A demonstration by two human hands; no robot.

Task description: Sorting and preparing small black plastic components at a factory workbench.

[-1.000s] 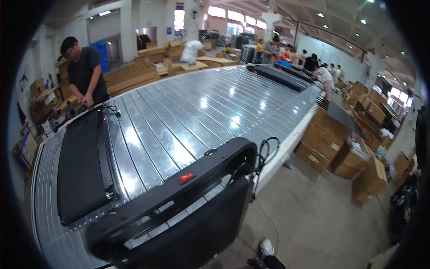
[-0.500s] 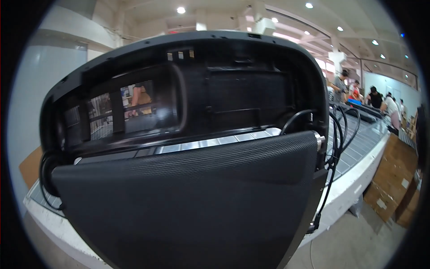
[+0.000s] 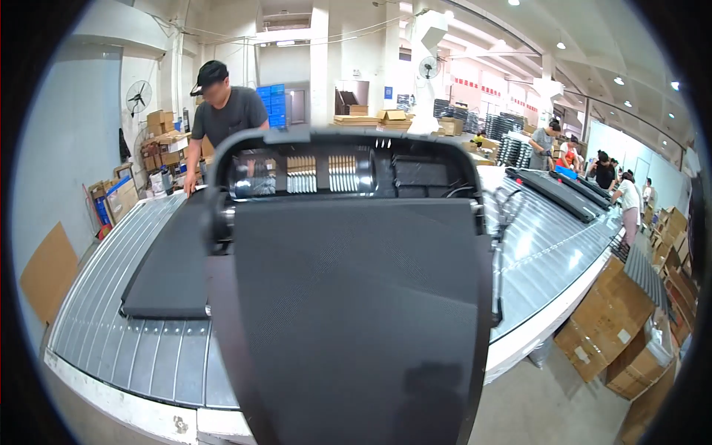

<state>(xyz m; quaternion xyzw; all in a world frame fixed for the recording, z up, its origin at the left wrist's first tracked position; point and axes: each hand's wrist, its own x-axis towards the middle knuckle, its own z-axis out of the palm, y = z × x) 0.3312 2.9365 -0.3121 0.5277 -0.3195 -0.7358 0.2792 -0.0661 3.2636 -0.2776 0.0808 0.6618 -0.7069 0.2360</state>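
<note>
A big black treadmill (image 3: 356,319) fills the near middle, tilted up off the ribbed metal tabletop (image 3: 133,348). It looks heavy and rigid, with a grippy belt, so the stiff side rails seem the safest hold. A second flat black deck (image 3: 167,267) lies to its left. Thin black cables (image 3: 508,208) hang at the right, far end — fragile. Neither hand is in view.
</note>
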